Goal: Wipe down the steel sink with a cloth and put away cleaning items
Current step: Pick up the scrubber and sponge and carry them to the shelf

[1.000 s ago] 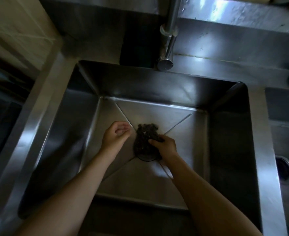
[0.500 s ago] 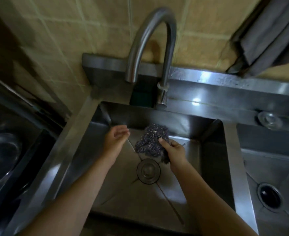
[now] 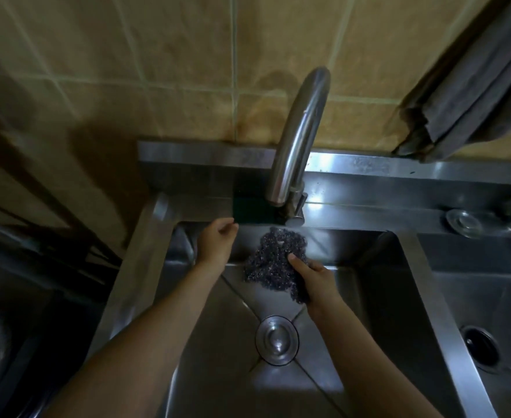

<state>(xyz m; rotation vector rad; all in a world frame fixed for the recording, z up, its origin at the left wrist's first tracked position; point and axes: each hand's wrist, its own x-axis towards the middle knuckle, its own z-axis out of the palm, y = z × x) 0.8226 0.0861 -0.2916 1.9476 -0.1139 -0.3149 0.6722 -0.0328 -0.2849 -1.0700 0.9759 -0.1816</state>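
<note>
Over the left basin of the brushed steel sink (image 3: 133,267), the person's right hand (image 3: 317,279) has lifted the dark, knobbly mesh cloth (image 3: 273,260) clear of the round steel drain strainer (image 3: 276,339). It lay bunched on that strainer 1 second ago, and it is now held up near the basin's back wall, just below the spout of the curved steel faucet (image 3: 299,140). The thumb sits on top and the fingers curl underneath, pinching the cloth's lower edge, while the rest of it spreads up toward the spout. The left hand (image 3: 216,244) has risen with it from the basin floor to the back rim. Its fingers are loosely curled around nothing, with the tips just beside the dark green sponge (image 3: 248,208) tucked behind the faucet; I cannot tell whether they touch it. With the strainer uncovered and both hands up at the tap, I'd judge the scrubbing of the basin floor to be paused or done. A rinse of the cloth, or the start of putting things away, looks likely next. Whether water is running I cannot tell, since there is only a pale blur under the spout. Nothing has been stowed yet.
</note>
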